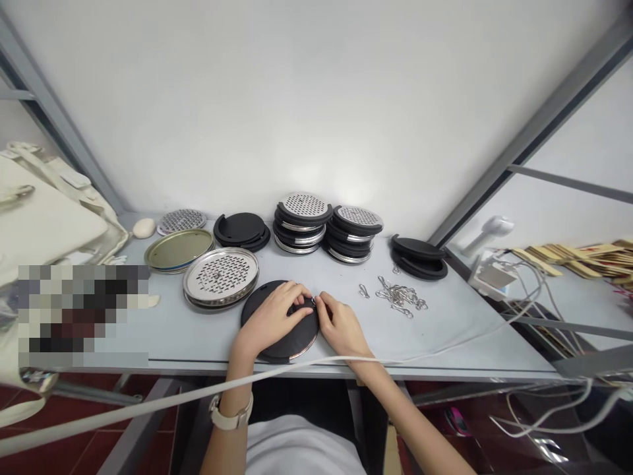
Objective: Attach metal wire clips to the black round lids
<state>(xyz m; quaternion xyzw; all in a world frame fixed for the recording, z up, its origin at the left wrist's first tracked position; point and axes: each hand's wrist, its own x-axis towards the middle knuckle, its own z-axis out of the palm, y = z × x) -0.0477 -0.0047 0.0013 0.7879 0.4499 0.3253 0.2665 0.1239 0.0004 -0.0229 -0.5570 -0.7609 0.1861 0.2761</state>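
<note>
A black round disc point(297, 343) with a thin shiny rim lies near the front edge of the table. My left hand point(277, 313) rests across its top, fingers curled and thumb bent toward its right side. Beside it, my right hand point(341, 323) pinches a small metal hook point(313, 301) at the disc's upper right edge. The fingertips of both hands nearly meet there and partly hide the hook. To the right lies a loose pile of similar metal hooks point(403, 295), with a single hook point(364, 291) apart from it.
Left of the hands are a perforated metal disc point(220, 277) and a gold-coloured lid point(179, 249). Two stacks of perforated discs in black rims point(302, 221) point(352, 231) stand behind. More black rims point(419, 254) lie right. A white cable point(198, 397) crosses in front.
</note>
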